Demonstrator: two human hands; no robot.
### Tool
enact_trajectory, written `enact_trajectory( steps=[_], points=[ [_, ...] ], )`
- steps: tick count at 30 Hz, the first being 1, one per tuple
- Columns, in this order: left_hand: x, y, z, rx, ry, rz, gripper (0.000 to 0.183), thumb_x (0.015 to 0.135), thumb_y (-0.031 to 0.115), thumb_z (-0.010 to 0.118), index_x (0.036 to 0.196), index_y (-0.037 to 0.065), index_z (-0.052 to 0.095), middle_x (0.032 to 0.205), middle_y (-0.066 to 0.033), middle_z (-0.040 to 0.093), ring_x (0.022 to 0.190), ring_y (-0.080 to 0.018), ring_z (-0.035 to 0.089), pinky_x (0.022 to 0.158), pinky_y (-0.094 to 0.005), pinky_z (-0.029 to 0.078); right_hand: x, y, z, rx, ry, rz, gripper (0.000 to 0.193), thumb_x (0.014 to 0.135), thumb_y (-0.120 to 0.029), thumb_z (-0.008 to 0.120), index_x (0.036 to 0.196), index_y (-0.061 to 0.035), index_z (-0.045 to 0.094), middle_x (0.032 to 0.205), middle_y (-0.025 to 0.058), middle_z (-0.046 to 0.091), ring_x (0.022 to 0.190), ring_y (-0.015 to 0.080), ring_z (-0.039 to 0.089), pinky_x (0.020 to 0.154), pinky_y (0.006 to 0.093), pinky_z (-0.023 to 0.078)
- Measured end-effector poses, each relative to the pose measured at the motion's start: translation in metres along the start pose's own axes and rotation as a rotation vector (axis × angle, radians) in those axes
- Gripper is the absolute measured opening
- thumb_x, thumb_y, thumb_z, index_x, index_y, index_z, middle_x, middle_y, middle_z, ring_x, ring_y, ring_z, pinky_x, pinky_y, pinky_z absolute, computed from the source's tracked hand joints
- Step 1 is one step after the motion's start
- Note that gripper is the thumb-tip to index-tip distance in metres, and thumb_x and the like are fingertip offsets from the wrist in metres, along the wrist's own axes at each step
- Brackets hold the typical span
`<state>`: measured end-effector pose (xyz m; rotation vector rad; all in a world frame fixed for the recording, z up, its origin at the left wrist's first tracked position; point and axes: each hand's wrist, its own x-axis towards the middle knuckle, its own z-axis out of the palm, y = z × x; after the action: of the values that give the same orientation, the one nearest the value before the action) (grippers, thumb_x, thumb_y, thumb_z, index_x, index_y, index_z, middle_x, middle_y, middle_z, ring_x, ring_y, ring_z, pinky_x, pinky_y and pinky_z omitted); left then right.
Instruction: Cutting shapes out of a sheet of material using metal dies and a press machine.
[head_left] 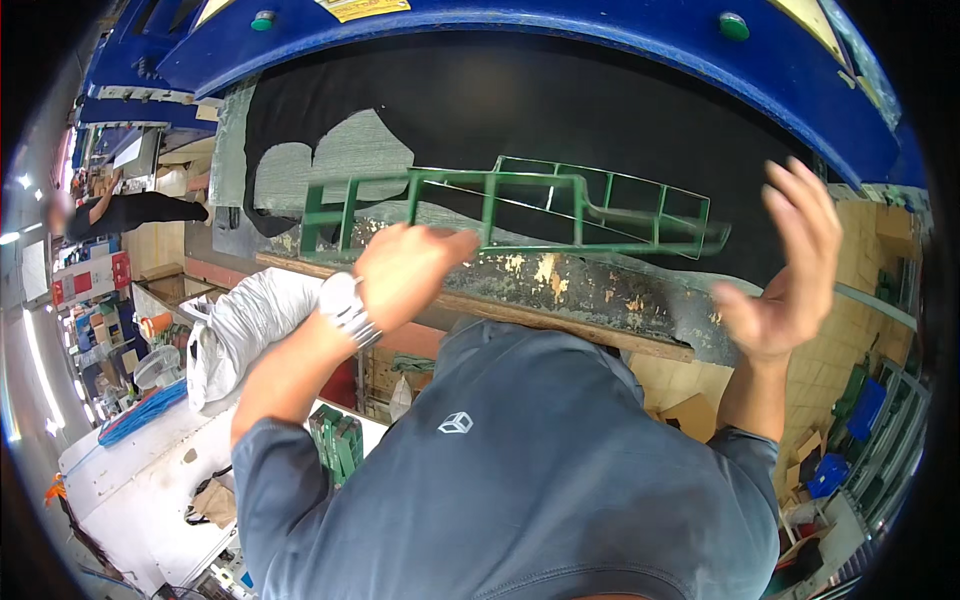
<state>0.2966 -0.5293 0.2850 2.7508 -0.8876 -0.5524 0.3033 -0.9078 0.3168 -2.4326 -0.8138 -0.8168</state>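
Note:
My left hand (408, 272), with a silver watch on its wrist, is curled at the near edge of a long green metal cutting die (490, 205). Its fingers look closed on the die's near rail, though motion blur and the back of the hand hide part of the grip. The die, an open frame with several crossbars, is blurred toward its ends. It lies over black sheet material (600, 110) and a worn, paint-flecked board (540, 280). Raised to the right of the die, my right hand (795, 265) is open, its fingers spread and nothing in it.
A blue machine beam (480, 22) with green buttons spans the far side. Cut-out gaps in the sheet bare a grey surface (350, 160) at left. White sacking (250, 325) and a white table (130, 500) stand near left, with more green dies (338, 445). Another person (130, 213) works far left.

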Motion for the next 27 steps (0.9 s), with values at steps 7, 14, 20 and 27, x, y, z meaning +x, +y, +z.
enact_trajectory(
  steps=[7, 14, 20, 27],
  points=[
    [0.112, -0.011, 0.039, 0.249, 0.114, 0.252, 0.016, 0.086, 0.01, 0.065, 0.1, 0.009, 0.072, 0.078, -0.0132, 0.075, 0.079, -0.0338, 0.078, 0.069, -0.0437, 0.062, -0.039, 0.032, 0.102, 0.102, -0.543, 0.184, 0.1, 0.073, -0.048, 0.091, 0.154, -0.0043, 0.052, 0.155, 0.0208, 0.053, 0.143, 0.0415, 0.05, 0.118, 0.0499, 0.042],
    [0.156, -0.008, 0.059, 0.068, 0.236, 0.134, 0.018, 0.088, 0.005, 0.064, 0.104, 0.007, 0.071, 0.1, -0.0161, 0.077, 0.099, -0.0351, 0.076, 0.081, -0.0455, 0.062, -0.026, 0.093, 0.136, 0.128, -0.532, 0.159, 0.079, 0.081, -0.028, 0.088, 0.149, -0.0035, 0.056, 0.143, 0.0164, 0.062, 0.13, 0.0364, 0.059, 0.108, 0.0437, 0.048],
    [0.119, -0.103, 0.075, -0.01, 1.01, -0.11, 0.027, 0.095, 0.011, 0.071, 0.121, 0.003, 0.071, 0.119, -0.0177, 0.073, 0.112, -0.0377, 0.068, 0.098, -0.047, 0.053, -0.039, 0.132, 0.172, 0.137, -0.607, 0.173, 0.079, 0.081, -0.028, 0.088, 0.15, -0.007, 0.056, 0.144, 0.0149, 0.062, 0.134, 0.0345, 0.056, 0.114, 0.044, 0.043],
    [0.079, -0.191, 0.133, -0.586, 0.433, -0.734, 0.042, 0.103, 0.035, 0.066, 0.128, 0.001, 0.074, 0.122, -0.0245, 0.074, 0.114, -0.0407, 0.071, 0.1, -0.0443, 0.055, -0.054, 0.141, 0.205, 0.204, -0.663, 0.209, 0.078, 0.081, -0.029, 0.088, 0.15, -0.0083, 0.056, 0.146, 0.0156, 0.061, 0.135, 0.0348, 0.056, 0.114, 0.0432, 0.042]
  ],
)
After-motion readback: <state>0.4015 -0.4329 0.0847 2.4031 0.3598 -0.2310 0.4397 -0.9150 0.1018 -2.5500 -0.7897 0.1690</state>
